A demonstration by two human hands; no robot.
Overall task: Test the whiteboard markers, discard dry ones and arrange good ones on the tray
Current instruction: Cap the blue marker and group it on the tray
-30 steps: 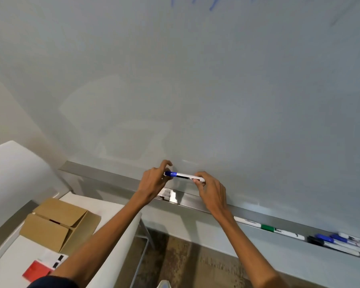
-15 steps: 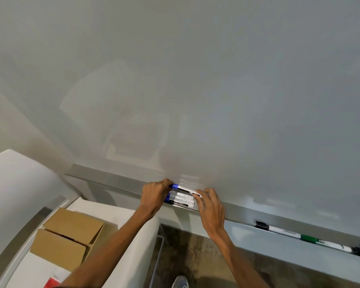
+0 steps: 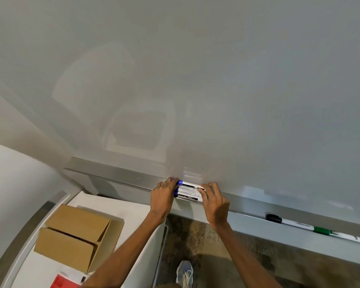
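Whiteboard (image 3: 216, 80) fills most of the view, wiped, with faint smears. White table (image 3: 121, 213) at lower left carries an open cardboard box (image 3: 75, 235) and a red item (image 3: 60, 282) at the bottom edge. The metal tray (image 3: 116, 177) runs along the board's lower edge. Left hand (image 3: 163, 196) is at the cap ends of the blue markers (image 3: 188, 192), fingers curled over the caps. Right hand (image 3: 214, 201) is at the tail ends, fingers only slightly bent, tips pressing on the barrels; thumb hidden. The markers lie side by side in the tray, touching, about three; exact count unclear. Further right in the tray, well apart: black-capped marker (image 3: 289, 222) end to end with a green marker (image 3: 337, 233). Shoe (image 3: 184, 271) on the floor below.
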